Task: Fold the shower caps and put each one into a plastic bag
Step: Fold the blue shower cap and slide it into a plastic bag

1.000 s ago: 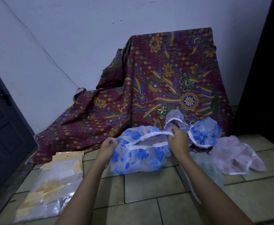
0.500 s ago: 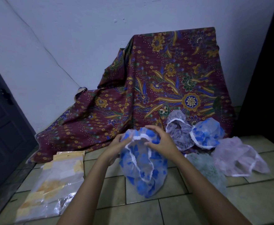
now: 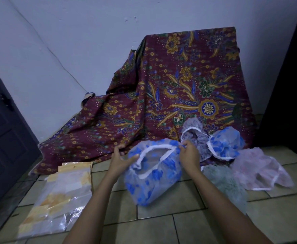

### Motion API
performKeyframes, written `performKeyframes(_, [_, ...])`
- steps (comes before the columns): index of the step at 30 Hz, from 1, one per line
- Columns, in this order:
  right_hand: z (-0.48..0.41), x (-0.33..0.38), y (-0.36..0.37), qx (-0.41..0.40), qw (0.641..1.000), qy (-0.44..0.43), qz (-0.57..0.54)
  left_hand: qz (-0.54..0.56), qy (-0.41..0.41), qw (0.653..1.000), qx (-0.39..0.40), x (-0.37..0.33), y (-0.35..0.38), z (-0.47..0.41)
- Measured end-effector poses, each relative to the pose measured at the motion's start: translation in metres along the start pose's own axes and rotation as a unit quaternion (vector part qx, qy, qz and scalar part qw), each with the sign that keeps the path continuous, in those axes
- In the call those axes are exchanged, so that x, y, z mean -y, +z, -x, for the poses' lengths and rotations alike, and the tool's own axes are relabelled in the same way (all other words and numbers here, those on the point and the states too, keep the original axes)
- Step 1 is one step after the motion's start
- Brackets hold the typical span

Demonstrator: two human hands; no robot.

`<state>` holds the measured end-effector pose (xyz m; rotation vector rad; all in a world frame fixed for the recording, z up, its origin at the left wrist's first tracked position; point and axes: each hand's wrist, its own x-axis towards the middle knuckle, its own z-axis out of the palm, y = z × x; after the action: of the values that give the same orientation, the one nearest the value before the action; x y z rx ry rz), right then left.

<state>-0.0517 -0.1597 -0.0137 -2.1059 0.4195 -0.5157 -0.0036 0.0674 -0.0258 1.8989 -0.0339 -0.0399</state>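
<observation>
Bare left forearm (image 3: 98, 196) and bare left hand (image 3: 121, 158); bare right forearm (image 3: 220, 196) and bare right hand (image 3: 190, 155), both slender.

Green shower cap (image 3: 232, 189) partly behind R forearm (image 3: 212, 196)

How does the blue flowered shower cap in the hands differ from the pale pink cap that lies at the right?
The blue flowered cap is held at its rim by the left hand and right hand; the pink cap lies untouched on the floor tiles. The blue flowered cap's opening is spread wide; the pink cap is crumpled flat. Both are translucent with a white frilled rim.
</observation>
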Motion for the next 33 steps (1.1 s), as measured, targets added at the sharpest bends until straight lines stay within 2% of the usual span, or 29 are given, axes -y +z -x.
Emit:
performKeyframes(3, [0.005, -0.006, 0.004, 0.015, 0.998, 0.041, -0.035, -0.016, 0.048, 0.996, -0.075, 0.003, 0.003, -0.003])
performKeyframes(5, [0.008, -0.008, 0.004, 0.051, 0.992, 0.069, -0.092, -0.031, 0.059, 0.995, -0.077, 0.003, 0.003, -0.002])
performKeyframes(8, [0.011, -0.006, 0.003, 0.1, 0.971, 0.084, -0.201, -0.099, 0.037, 0.994, -0.005, 0.005, 0.007, 0.002])
performKeyframes(11, [0.013, -0.001, -0.001, 0.155, 0.924, 0.095, -0.336, -0.148, 0.012, 0.985, 0.083, 0.01, 0.014, 0.005])
performKeyframes(13, [0.012, -0.004, 0.0, 0.148, 0.923, 0.09, -0.343, -0.194, 0.028, 0.972, 0.127, 0.016, 0.019, 0.007])
performKeyframes(16, [0.009, -0.014, 0.004, 0.087, 0.976, 0.028, -0.196, -0.283, 0.052, 0.947, 0.141, 0.023, 0.023, 0.004])
performKeyframes(17, [0.009, -0.016, 0.004, 0.08, 0.985, -0.002, -0.155, -0.295, 0.06, 0.944, 0.132, 0.022, 0.023, 0.004])
performKeyframes(19, [0.009, -0.016, 0.002, 0.114, 0.986, -0.087, -0.09, -0.279, 0.089, 0.949, 0.114, 0.019, 0.021, 0.003])
performKeyframes(20, [0.009, -0.015, 0.0, 0.155, 0.978, -0.14, -0.026, -0.26, 0.114, 0.953, 0.107, 0.016, 0.02, 0.002])
performKeyframes(22, [0.01, -0.009, -0.005, 0.259, 0.934, -0.209, 0.132, -0.218, 0.185, 0.952, 0.109, 0.001, 0.016, 0.007])
performKeyframes(24, [0.014, 0.0, -0.007, 0.345, 0.886, -0.215, 0.225, -0.188, 0.255, 0.942, 0.11, -0.019, 0.015, 0.011])
performKeyframes(25, [0.016, 0.003, -0.006, 0.358, 0.877, -0.211, 0.24, -0.182, 0.272, 0.939, 0.106, -0.028, 0.015, 0.013])
performKeyframes(27, [0.014, 0.006, 0.0, 0.31, 0.904, -0.218, 0.199, -0.165, 0.292, 0.938, 0.088, -0.044, 0.016, 0.017])
performKeyframes(30, [0.006, 0.011, -0.002, 0.13, 0.973, -0.185, 0.038, -0.11, 0.295, 0.946, 0.081, -0.056, 0.015, 0.028])
performKeyframes(33, [0.005, 0.018, -0.01, 0.019, 0.989, -0.128, -0.075, -0.102, 0.307, 0.938, 0.127, -0.049, 0.018, 0.036])
